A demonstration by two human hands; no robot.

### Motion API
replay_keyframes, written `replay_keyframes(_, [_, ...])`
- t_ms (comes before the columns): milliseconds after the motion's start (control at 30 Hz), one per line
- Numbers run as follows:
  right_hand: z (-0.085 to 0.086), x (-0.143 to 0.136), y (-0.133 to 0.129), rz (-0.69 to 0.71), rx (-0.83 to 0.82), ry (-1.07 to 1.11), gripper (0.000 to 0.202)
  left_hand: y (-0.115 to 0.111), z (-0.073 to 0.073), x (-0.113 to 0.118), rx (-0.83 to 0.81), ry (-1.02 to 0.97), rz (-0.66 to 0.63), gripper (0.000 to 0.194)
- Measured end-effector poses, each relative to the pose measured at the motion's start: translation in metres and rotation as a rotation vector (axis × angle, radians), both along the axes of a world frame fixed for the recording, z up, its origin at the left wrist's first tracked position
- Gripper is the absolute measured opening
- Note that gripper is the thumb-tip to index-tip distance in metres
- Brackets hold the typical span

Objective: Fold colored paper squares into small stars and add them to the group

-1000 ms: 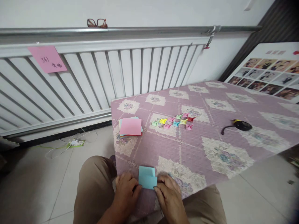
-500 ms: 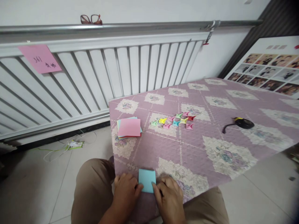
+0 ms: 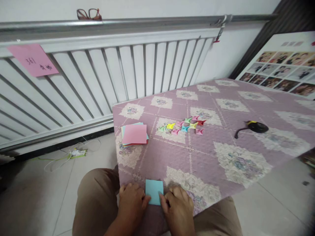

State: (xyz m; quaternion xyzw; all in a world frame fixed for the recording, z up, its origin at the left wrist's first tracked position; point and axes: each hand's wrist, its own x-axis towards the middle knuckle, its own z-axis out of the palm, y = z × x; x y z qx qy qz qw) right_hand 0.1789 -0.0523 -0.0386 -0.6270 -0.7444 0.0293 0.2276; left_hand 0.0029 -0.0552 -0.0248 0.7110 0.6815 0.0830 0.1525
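A light blue square of folded paper (image 3: 154, 191) lies flat near the table's front edge. My left hand (image 3: 133, 202) rests at its left side, fingers curled, the thumb on the paper's lower left corner. On the right side, my right hand (image 3: 179, 205) has its fingers curled too, and its thumb touches the lower right edge. Farther left on the cloth sits a stack of coloured paper sheets (image 3: 134, 134), pink on top. Several small folded paper pieces (image 3: 185, 128) in green, yellow, pink, blue and red stand in rows mid-table.
The table has a purple floral cloth (image 3: 167, 157). A black object with a curved stem (image 3: 257, 127) lies at the right, before a photo board (image 3: 283, 70). Behind is a white radiator (image 3: 137, 70); glasses (image 3: 89, 14) rest on its pipe.
The view has shifted slightly. Both hands keep their places beside the blue paper, with the thumbs still at its lower edge.
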Motion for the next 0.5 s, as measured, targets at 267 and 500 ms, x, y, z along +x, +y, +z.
replay_keyframes(267, [0.006, -0.001, 0.004, -0.039, -0.076, -0.012, 0.016, 0.005, 0.016, 0.003, -0.130, 0.036, 0.007, 0.022])
replay_keyframes(500, [0.007, -0.003, 0.005, -0.040, -0.058, -0.042, 0.016, 0.005, 0.016, 0.005, -0.101, 0.068, 0.005, 0.021])
